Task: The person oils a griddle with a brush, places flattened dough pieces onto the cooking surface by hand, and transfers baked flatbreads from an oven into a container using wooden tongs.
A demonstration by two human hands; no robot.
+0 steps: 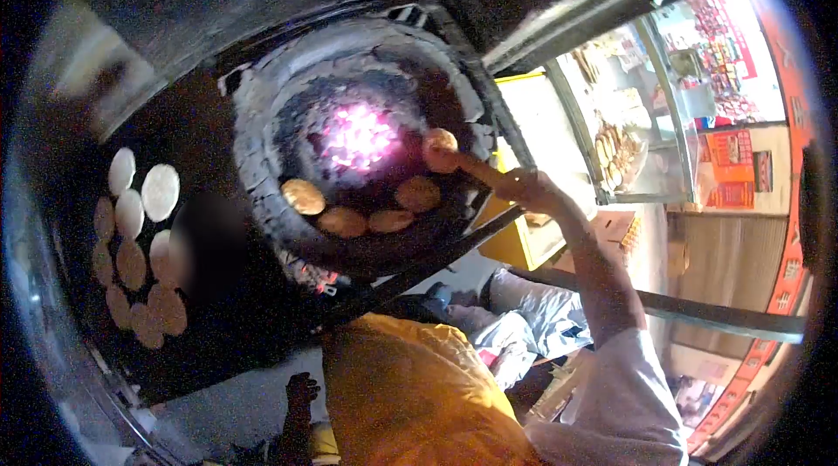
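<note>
Shadow was spread over most of the workspace, broken by a glow at centre and by bright light at right. At far left, a dark counter (pixel 205 352) was occupied by pale flatbreads (pixel 161 193), closely grouped, some touching. Farther right, beside the yellow-orange garment (pixel 393 379), the left grip (pixel 302 387) was held low in shade; its fingers appeared curled, but whether anything was held could not be told. Beyond it, a round oven (pixel 250 152) was bounded by a cracked, ashy rim. Browned flatbreads (pixel 342 222) were ranged along the near inner wall, around glowing coals (pixel 360 136). The rightmost flatbread (pixel 441 143), at the oven's right side, was reached by the end of a brown handle-like tool (pixel 480 171); whether it was supported or only touched could not be told. The tool was enclosed at its other end by the right grip (pixel 534 191), fingers wrapped closely. The rightmost flatbread was judged light, hot, fairly stiff at the crust and liable to crack under a hard pinch; hold was best taken at its outer edge, away from the coals. At far right, a glass-sided display case (pixel 665 69) was brightly lit.
</note>
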